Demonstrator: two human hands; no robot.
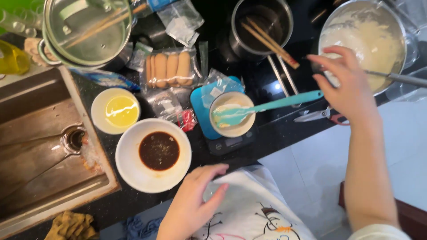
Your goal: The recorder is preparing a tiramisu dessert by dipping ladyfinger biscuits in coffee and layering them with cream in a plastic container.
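Step in hand, as judged: working cream in large steel mixing bowl [369,42], upper right of frame. Right hand [344,82] over bowl rim, fingers clamped on metal tool handle [402,78].

Left hand [195,200] lower centre, fingers loosely apart, holding nothing, resting at black table [275,129] edge beside white bowl of dark sauce [153,154].

Teal spatula [267,106] lies in small bowl on kitchen scale [229,142], centre.

Next move likely calls for steady grip, bowl unbraced.

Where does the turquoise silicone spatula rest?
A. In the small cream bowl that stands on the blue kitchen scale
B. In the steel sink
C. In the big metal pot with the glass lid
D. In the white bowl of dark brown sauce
A: the turquoise silicone spatula lies with its blade inside the small cream bowl on the blue kitchen scale, and its handle points toward the right hand.
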